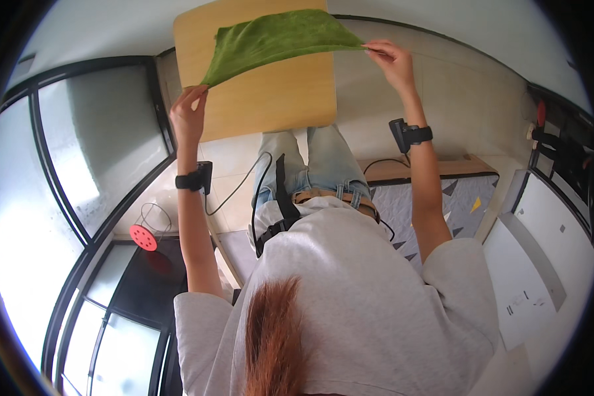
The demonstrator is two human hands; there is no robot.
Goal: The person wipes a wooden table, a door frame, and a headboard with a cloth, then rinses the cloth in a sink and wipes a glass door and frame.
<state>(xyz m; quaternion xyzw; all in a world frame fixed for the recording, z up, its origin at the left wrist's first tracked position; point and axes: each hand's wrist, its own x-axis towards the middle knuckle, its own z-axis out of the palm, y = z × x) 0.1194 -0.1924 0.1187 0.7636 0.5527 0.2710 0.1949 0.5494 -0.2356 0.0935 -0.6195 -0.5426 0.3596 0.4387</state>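
Note:
A green cloth (277,41) is stretched out over the far part of a light wooden table. My left hand (188,112) pinches its near left corner, just off the table's left side. The right corner is pinched between the fingertips of my right hand (393,61), which is held out past the table's right edge. Between the two hands the near edge of the cloth bows slightly, and its far edge lies toward the top of the view. Whether the cloth's middle touches the tabletop, I cannot tell.
The wooden table (270,99) stands in front of my knees. Black-framed glass panels (105,125) are on the left, with a red perforated disc (143,237) near them. A bed-like surface with a patterned grey cover (435,204) lies to the right. Cables run from my wrist devices.

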